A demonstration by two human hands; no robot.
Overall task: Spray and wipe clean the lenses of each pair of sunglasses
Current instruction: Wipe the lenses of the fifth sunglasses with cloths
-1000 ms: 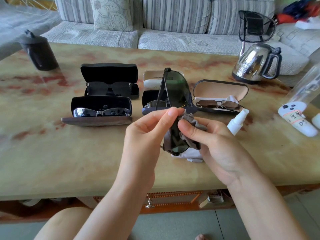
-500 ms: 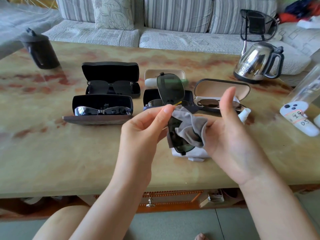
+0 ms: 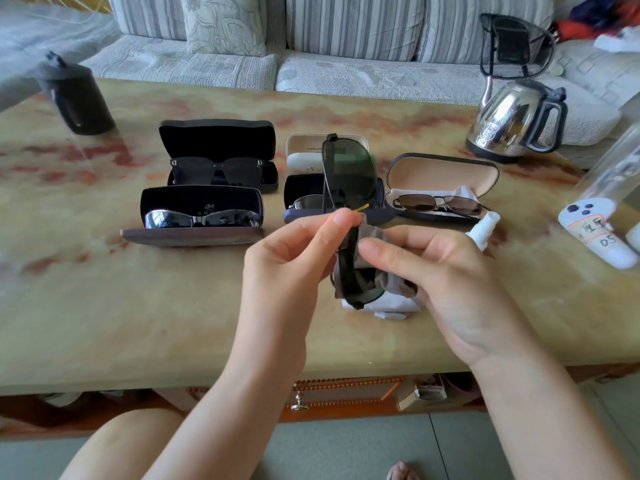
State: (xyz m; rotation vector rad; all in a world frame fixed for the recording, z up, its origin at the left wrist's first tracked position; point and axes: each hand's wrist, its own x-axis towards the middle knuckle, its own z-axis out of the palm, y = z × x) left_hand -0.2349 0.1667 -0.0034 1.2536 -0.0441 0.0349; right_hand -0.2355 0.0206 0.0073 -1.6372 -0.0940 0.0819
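I hold a pair of dark green sunglasses (image 3: 348, 171) upright above the table, one lens up, the other down. My left hand (image 3: 294, 258) pinches them at the bridge. My right hand (image 3: 440, 271) presses a grey cloth (image 3: 375, 268) around the lower lens (image 3: 356, 289). A white spray bottle (image 3: 483, 230) lies just right of my right hand. Behind stand open cases with sunglasses: a black pair (image 3: 216, 169), a silver mirrored pair (image 3: 202, 218), a thin brown-lensed pair (image 3: 438, 202), and one pair (image 3: 306, 202) partly hidden behind the held glasses.
A black jug (image 3: 74, 97) stands at the back left, a steel kettle (image 3: 516, 119) at the back right. A white labelled object (image 3: 597, 233) and a clear bottle (image 3: 613, 171) sit at the right edge. A white cloth (image 3: 391, 308) lies under my hands. A sofa (image 3: 346, 46) runs behind the table.
My right hand, open with fingers raised half a second ago, has closed the grey cloth around the lower lens again. The glasses have turned slightly edge-on.
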